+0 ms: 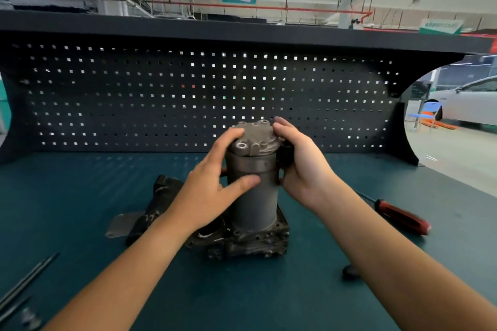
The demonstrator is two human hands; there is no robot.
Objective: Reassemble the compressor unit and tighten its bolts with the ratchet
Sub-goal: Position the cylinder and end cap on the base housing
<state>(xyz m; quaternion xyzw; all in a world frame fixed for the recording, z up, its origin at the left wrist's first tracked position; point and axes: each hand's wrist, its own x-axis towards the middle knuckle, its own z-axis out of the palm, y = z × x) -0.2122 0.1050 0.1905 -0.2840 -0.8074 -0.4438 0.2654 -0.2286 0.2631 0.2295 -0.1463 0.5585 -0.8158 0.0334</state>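
Compressor unit: stood upright at the mat's centre.
End cap: seated on top.
Left hand: curled round the cap at 9 o'clock, thumb pressed on the unit's side.
Right hand: cap gripped at 3 o'clock.
Handling: judged heavy and rigid; best held low, with both hands.
Tool at 8 o'clock: blurred, perhaps the ratchet.

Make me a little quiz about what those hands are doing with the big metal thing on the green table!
1. True or false: the compressor stands upright on the table.
2. Which tool lies to its right? A) hammer B) red-handled screwdriver C) saw
3. Count: how many of the left hand and right hand grip the compressor?

Key: 1 true; 2 B; 3 two.
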